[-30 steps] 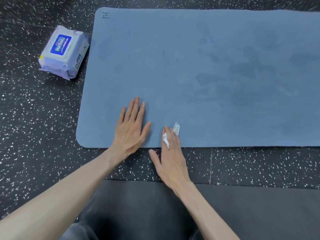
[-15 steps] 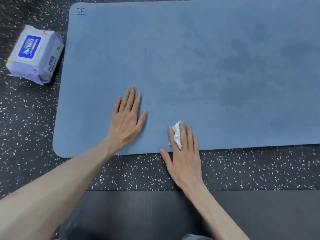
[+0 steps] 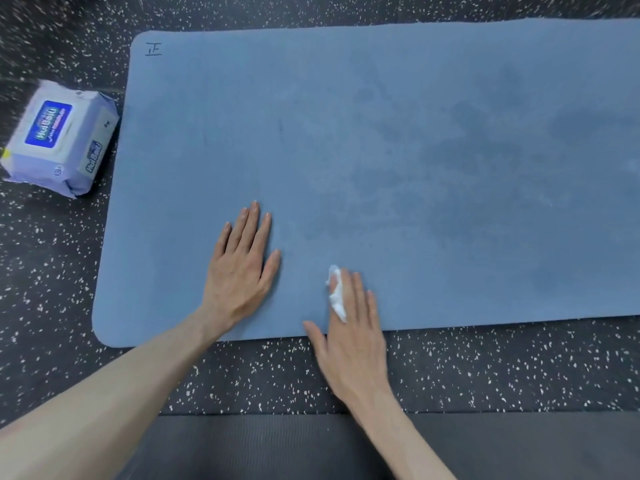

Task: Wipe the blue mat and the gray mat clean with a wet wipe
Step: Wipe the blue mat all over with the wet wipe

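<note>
Blue mat [image 3: 398, 161] lies flat on the floor [image 3: 52, 289] in front of you and takes most of the view; its right end goes out of the picture. Its surface is not even in colour: darker patches spread over the middle and the right part, and the left part looks paler. A small dark mark [image 3: 153, 49] is written near its far left corner.

Your left hand [image 3: 239, 268] rests flat on the mat near the near edge, palm down, fingers straight and only a little apart. Your right hand [image 3: 349, 327] is just beside it to the right, across the near edge of the mat, with the fingers straight and close together. The wipe [image 3: 336, 296], white and crumpled, is under these fingers and also comes up between two of them, so it is pressed on the mat.

The floor is black with many white speckles. A pack of wipes [image 3: 60, 140], pale with a blue label, sits on it just beside the left edge of the blue mat. The gray mat [image 3: 277, 445] is nearest to you, at the bottom of the view, with a strip of floor between it and the blue mat.
</note>
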